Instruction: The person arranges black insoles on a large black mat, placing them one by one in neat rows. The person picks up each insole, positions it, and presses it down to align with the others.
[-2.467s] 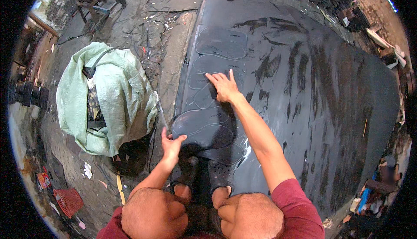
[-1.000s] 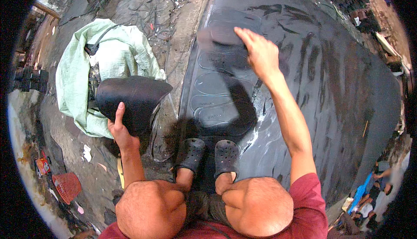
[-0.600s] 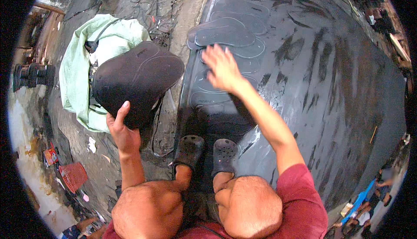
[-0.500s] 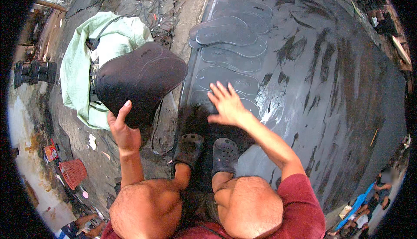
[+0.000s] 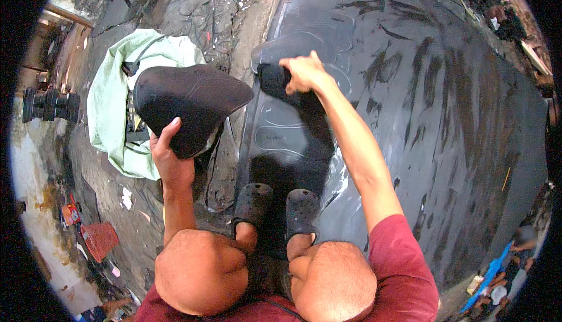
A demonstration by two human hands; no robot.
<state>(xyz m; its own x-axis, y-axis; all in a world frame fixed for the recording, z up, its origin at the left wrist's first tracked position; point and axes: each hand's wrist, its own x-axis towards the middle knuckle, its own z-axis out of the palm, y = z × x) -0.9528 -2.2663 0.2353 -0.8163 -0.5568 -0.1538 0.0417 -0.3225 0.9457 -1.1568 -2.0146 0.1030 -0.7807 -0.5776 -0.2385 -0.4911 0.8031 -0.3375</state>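
Observation:
My left hand [image 5: 174, 161] grips a bunch of black insoles [image 5: 187, 96], thumb on the near side. They bend outward over a pale green sack [image 5: 108, 129]; how many there are I cannot tell. Over the black sheet on my right, my right hand [image 5: 305, 74] is closed on a dark insole [image 5: 273, 79], its fingers partly hidden. Its matte face shows left of the fingers. More insole outlines [image 5: 284, 137] run in a row along the sheet's left edge, nearer to me and beyond the hand.
The large black sheet [image 5: 410, 164] spreads across the right side. My two clogs [image 5: 302, 206] rest at its near left part. A red basket [image 5: 99, 241] stands at the lower left. Scraps litter the floor [image 5: 234, 0]. Other people [image 5: 503, 281] sit at the lower right.
My right hand, open over the nearer outlines before, has moved away from me and closed on an insole. The insoles in my left hand have tilted and folded a little more.

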